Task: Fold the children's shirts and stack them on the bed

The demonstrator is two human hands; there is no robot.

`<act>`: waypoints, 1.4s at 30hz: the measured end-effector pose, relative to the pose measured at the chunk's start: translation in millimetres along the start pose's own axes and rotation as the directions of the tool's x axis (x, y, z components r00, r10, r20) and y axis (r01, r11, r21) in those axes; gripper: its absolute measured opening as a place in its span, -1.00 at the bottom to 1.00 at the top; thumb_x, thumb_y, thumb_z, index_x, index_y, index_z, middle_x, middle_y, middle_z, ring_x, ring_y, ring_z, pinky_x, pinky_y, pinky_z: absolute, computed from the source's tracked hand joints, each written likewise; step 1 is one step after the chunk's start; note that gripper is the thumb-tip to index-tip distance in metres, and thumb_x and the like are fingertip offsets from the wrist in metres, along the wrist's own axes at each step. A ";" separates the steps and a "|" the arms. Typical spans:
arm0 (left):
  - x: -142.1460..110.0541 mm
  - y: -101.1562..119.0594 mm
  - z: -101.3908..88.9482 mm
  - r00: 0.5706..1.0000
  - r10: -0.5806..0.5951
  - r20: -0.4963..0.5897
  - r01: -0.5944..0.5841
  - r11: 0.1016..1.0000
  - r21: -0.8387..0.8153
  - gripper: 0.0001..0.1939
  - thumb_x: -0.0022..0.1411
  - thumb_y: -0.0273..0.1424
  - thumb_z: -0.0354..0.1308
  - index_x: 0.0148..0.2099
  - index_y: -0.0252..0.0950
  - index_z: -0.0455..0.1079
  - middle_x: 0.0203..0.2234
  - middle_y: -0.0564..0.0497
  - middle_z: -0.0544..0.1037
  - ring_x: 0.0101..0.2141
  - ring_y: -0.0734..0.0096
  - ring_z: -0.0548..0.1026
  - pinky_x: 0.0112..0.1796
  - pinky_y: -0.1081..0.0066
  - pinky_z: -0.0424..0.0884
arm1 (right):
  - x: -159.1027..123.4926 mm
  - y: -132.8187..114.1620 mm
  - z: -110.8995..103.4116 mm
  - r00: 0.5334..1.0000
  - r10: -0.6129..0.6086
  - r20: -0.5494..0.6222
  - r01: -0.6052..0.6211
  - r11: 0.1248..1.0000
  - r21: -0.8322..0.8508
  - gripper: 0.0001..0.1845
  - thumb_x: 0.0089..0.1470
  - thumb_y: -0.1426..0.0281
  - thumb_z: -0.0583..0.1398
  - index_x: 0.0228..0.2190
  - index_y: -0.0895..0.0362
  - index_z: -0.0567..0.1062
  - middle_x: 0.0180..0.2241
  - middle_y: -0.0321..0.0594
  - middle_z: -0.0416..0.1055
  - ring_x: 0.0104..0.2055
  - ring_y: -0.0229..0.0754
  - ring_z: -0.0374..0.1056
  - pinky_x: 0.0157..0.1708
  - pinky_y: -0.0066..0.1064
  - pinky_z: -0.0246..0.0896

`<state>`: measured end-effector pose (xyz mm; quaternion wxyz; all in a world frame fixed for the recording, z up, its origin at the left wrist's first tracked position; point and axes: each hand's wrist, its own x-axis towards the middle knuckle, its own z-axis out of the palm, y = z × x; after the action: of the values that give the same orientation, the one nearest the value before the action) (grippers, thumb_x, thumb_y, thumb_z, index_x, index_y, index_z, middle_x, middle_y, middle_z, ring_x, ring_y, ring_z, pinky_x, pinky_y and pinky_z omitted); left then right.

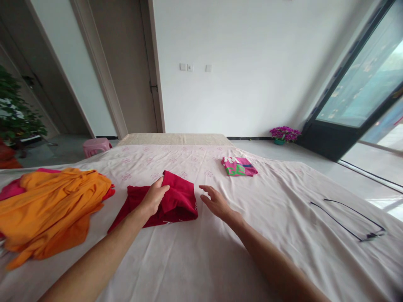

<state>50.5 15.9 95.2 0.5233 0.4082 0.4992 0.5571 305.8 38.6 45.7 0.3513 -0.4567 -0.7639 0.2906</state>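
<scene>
Orange cloth pile [50, 205], folded pink garment [238, 166]

The left hand [154, 196] covers part of the dark red garment [176, 201], so the cloth under its palm and any fold there cannot be seen; its fingertips are tucked behind the raised edge. Both forearms run off the bottom of the frame. The orange pile [50, 205] is cut by the left edge, hiding most of a pink piece [11, 188] beneath it. The print on the folded pink garment [238, 166] at upper centre is too small to read. The plant [15, 113] is cropped at the left edge, and the window [371, 75] at the right.
</scene>
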 end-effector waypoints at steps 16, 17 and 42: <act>-17.9 -24.3 -53.6 0.955 0.297 -0.024 -0.120 0.457 0.882 -0.33 0.22 -0.46 0.07 0.36 -0.29 0.06 0.17 -0.26 0.39 0.13 0.07 0.41 0.05 0.13 0.38 | -9.5 -57.0 44.6 0.914 -0.221 0.340 0.348 0.859 -0.377 -0.40 0.29 0.11 0.04 0.28 0.04 0.21 0.35 -0.12 0.03 0.40 0.00 -0.15 0.34 -0.04 -0.22; -19.8 -23.3 -50.6 0.926 0.376 0.035 -0.177 0.350 0.920 -0.38 0.24 -0.45 0.06 0.34 -0.29 0.11 0.19 -0.25 0.37 0.14 0.06 0.39 0.07 0.12 0.37 | -6.6 -58.0 45.4 0.932 -0.216 0.290 0.318 0.871 -0.374 -0.44 0.31 0.15 0.01 0.27 0.05 0.23 0.33 -0.12 0.07 0.40 -0.02 -0.12 0.33 -0.05 -0.19; -12.9 -63.9 -21.0 0.933 0.269 0.240 -0.239 -0.037 0.970 -0.38 0.39 -0.11 -0.14 0.35 -0.33 0.17 0.33 -0.25 0.16 0.32 0.03 0.10 0.25 -0.01 0.01 | 91.9 -24.1 61.5 0.980 0.174 -0.096 -0.198 0.878 -0.436 -0.61 0.26 0.26 0.05 0.05 0.12 0.41 -0.03 -0.05 0.45 -0.01 -0.09 0.36 -0.04 -0.32 0.18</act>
<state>42.8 -2.5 29.6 -0.0282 0.7330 0.6652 0.1391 213.7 103.9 53.1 0.2287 -0.6035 -0.7529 0.1289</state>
